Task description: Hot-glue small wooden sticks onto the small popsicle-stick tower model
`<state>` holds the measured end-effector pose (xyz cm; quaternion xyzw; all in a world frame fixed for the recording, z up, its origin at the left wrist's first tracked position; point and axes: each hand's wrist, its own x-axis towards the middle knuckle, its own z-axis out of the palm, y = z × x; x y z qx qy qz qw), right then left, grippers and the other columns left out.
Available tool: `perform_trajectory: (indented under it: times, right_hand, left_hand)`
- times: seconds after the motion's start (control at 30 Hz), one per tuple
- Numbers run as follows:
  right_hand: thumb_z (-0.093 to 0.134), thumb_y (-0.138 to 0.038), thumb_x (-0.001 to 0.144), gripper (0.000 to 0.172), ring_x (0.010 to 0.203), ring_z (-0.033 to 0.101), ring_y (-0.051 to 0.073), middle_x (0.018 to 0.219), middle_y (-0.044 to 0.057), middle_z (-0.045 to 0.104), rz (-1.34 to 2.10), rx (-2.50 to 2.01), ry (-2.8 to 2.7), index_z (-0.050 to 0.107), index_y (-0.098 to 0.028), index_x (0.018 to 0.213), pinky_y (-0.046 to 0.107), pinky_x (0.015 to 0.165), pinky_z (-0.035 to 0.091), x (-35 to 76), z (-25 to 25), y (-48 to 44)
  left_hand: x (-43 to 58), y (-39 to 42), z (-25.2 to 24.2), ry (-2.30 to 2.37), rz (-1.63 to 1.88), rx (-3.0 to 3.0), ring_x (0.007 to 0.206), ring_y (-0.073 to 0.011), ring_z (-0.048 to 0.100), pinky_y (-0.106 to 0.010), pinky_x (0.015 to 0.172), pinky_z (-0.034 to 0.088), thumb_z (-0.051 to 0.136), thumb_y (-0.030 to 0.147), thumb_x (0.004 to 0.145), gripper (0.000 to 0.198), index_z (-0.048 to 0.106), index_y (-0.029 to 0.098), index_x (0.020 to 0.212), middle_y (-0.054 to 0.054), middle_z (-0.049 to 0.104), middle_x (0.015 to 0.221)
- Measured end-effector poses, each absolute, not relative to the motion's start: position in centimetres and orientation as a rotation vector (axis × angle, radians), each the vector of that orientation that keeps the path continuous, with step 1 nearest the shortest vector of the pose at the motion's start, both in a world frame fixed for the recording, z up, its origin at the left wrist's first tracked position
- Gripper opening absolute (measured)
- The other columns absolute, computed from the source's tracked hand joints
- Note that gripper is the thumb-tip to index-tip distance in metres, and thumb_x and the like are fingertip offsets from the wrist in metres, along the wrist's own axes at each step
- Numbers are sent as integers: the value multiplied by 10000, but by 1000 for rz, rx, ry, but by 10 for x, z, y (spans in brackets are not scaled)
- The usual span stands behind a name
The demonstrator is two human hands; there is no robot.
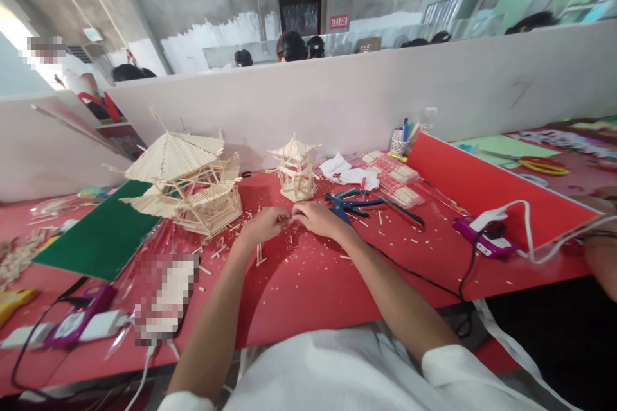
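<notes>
My left hand [264,226] and my right hand [315,218] meet fingertip to fingertip over the red tabletop [308,295]. Both pinch at something too small to make out. Just beyond them stands a small pagoda model [297,173] built of thin wooden sticks. To the left is a larger stick pagoda [186,183] with a wide slatted roof. A blue glue gun [339,209] lies close by my right hand, next to pliers with dark teal handles [362,205]. Stick offcuts and crumbs are scattered around my hands, and some short sticks [260,254] lie below my left hand.
A dark knife-like tool [403,212] and packs of sticks [396,180] lie to the right, before a leaning red board [496,189]. Purple power strips [484,239] with cables sit on both sides. A green board [99,231] lies left; a white partition [366,93] closes the back.
</notes>
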<state>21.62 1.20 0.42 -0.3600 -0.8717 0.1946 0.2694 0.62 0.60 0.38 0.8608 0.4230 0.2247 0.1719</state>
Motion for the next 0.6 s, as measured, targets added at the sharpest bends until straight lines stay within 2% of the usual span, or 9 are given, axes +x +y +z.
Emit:
perform_trajectory:
  times: [0.17, 0.27, 0.43, 0.6]
  right_hand:
    - [596, -162, 944, 129, 879, 660, 200, 965, 93, 753, 400, -1008, -2652, 723, -177, 936, 264, 728, 361, 222, 3, 11]
    - [628, -154, 925, 122, 886, 667, 206, 977, 91, 761, 417, -966, -2729, 746, -185, 930, 264, 731, 369, 225, 2, 12]
    - [661, -143, 894, 115, 842, 667, 189, 927, 64, 763, 502, -902, -2785, 761, -201, 899, 251, 705, 376, 224, -3, 16]
    - [677, -159, 885, 112, 811, 668, 178, 897, 44, 766, 511, -867, -2808, 772, -216, 900, 240, 690, 382, 224, -7, 18]
  left_hand:
    - [4, 8, -6, 1048, 409, 2417, 731, -173, 675, -252, 687, 475, 612, 143, 790, 196, 779, 212, 865, -54, 776, 864]
    - [4, 9, -8, 923, 364, 2385, 717, -167, 675, -240, 675, 489, 619, 105, 739, 224, 773, 212, 862, -51, 766, 840]
    - [4, 12, -11, 882, 349, 2389, 709, -161, 667, -233, 680, 485, 631, 110, 753, 141, 737, 199, 782, -45, 746, 793]
    - [2, 13, -12, 1028, 433, 2453, 722, -166, 655, -238, 673, 467, 607, 111, 801, 142, 701, 215, 819, -27, 723, 796]
